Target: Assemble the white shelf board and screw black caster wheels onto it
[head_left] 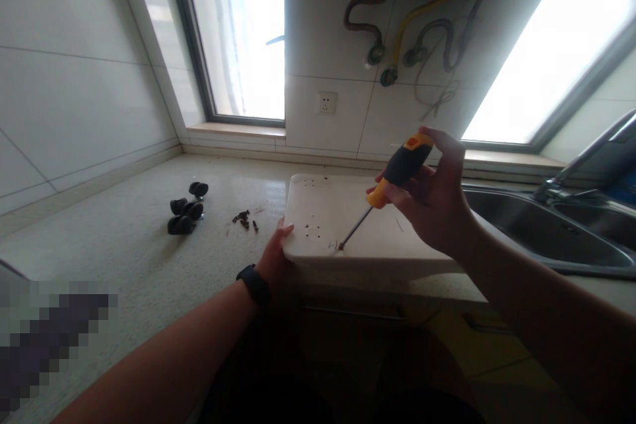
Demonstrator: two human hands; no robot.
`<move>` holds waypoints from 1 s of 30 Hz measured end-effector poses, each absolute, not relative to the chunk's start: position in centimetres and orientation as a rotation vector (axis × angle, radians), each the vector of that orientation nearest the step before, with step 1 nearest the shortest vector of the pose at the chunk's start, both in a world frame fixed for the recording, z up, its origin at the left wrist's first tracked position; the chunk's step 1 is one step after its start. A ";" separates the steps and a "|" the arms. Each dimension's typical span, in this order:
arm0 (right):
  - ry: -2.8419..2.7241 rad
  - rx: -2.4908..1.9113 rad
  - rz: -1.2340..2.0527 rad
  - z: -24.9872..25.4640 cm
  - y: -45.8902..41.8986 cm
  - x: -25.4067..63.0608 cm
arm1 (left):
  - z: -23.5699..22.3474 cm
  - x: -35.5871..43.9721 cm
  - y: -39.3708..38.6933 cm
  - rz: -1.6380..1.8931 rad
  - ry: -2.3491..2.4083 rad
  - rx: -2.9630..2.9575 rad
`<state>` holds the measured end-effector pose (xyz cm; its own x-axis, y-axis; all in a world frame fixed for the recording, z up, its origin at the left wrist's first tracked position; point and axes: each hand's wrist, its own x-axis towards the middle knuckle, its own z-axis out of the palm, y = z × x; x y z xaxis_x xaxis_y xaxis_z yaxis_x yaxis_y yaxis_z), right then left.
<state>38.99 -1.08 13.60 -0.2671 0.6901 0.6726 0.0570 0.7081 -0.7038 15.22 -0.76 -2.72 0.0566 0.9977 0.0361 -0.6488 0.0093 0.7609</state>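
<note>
A yellow and black screwdriver (405,162) is gripped near its handle by my right hand (440,195), fingers closed round it. Its shaft slants down to the left, and the tip meets a small dark screw (340,247) near the front edge of a white board (368,218). My left hand (275,253) clasps the board's left front corner, thumb on top and the other fingers mostly hidden. Several small dark holes (313,232) and faint pencil marks show on the board's upper face.
Several black caster wheels (183,215) sit on the speckled countertop (218,172) to the left. Loose brown screws (243,217) lie between them and the board. At right is a steel sink (517,218) with a faucet (571,172). A socket (326,103) and hoses are on the wall behind.
</note>
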 end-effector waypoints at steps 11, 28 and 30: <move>-2.013 -0.456 0.659 16.0 -0.1 38.1 | -1.7 15.5 -1.2 1.428 0.577 0.675; -2.409 -0.915 0.187 21.8 1.8 37.9 | -1.3 15.4 -2.5 1.018 0.256 0.455; -2.456 -0.913 0.234 22.4 1.9 38.4 | -1.4 15.4 -2.5 1.017 0.253 0.441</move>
